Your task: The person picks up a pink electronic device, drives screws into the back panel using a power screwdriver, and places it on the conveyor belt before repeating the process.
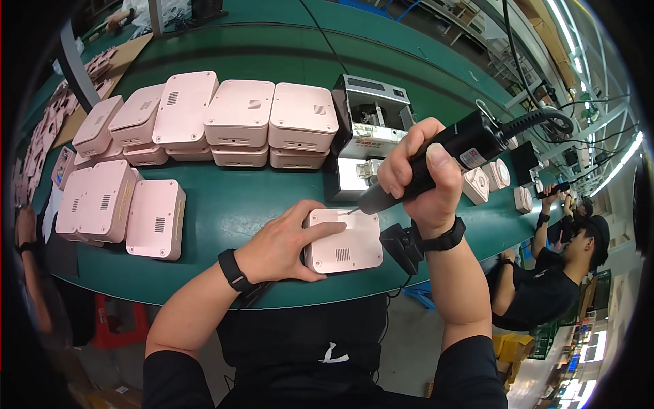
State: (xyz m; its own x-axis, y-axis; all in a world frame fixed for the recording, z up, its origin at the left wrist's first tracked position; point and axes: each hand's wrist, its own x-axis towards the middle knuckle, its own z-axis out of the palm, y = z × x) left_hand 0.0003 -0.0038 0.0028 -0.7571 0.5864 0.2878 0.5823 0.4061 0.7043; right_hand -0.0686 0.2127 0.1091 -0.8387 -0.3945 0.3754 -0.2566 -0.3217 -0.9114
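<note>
A pale pink plastic box [354, 249] with rounded corners, a vent grid and corner holes lies on the green table in front of me. My left hand [289, 238] grips its left side, one finger lying across the top and the thumb at the near edge. My right hand [426, 174] is closed round a black electric screwdriver [470, 140], held tilted with its grey nose down to the left. The thin bit reaches the far part of the box's top, close to my left fingertips; whether it sits in a screw I cannot tell.
Stacked pink boxes [238, 112] line the table's far left side, with several more [155, 219] nearer. A black and silver screw feeder [373, 112] stands beyond the box. The screwdriver's coiled cable [545, 121] runs up right. Co-workers [558, 273] sit along the right.
</note>
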